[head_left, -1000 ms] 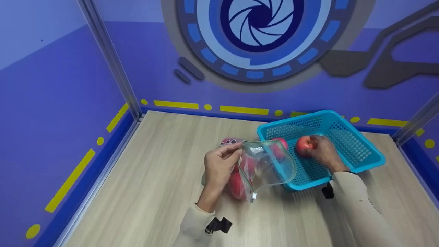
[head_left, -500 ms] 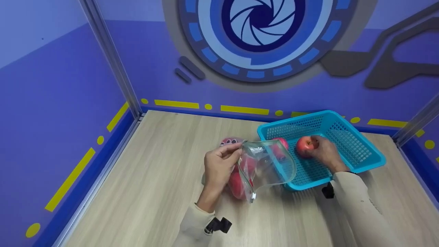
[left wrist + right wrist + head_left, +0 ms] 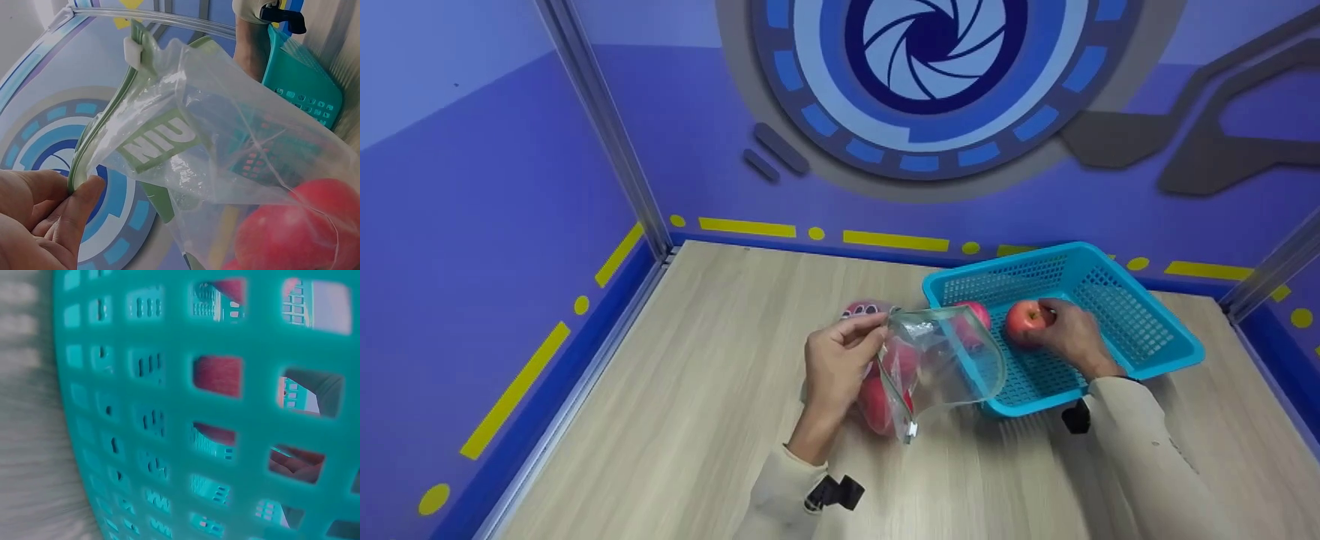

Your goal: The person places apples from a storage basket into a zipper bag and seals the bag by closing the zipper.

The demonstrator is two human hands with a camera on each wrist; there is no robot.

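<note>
My left hand (image 3: 836, 367) pinches the green-edged rim of a clear zip bag (image 3: 949, 371) between thumb and fingers. The bag's mouth gapes toward the basket, and its white slider hangs at the lower corner. Several red apples (image 3: 298, 230) bulge inside the bag, partly hidden in the head view by my left hand. My right hand (image 3: 1076, 337) reaches into a turquoise basket (image 3: 1140, 311) and grips a red apple (image 3: 1022, 324) from its right side. Another pinkish-red apple (image 3: 976, 311) lies left of it in the basket, partly seen through the bag's film.
The basket stands at the back right of the wooden table (image 3: 720, 360), close to the blue-purple rear wall (image 3: 870, 199). A side wall (image 3: 510, 262) bounds the table on the left. In the right wrist view, the perforated basket wall (image 3: 180, 405) blocks most of the scene.
Very little differs. The apple in my right hand has shifted slightly left and toward me; the left hand keeps its hold on the bag's rim.
</note>
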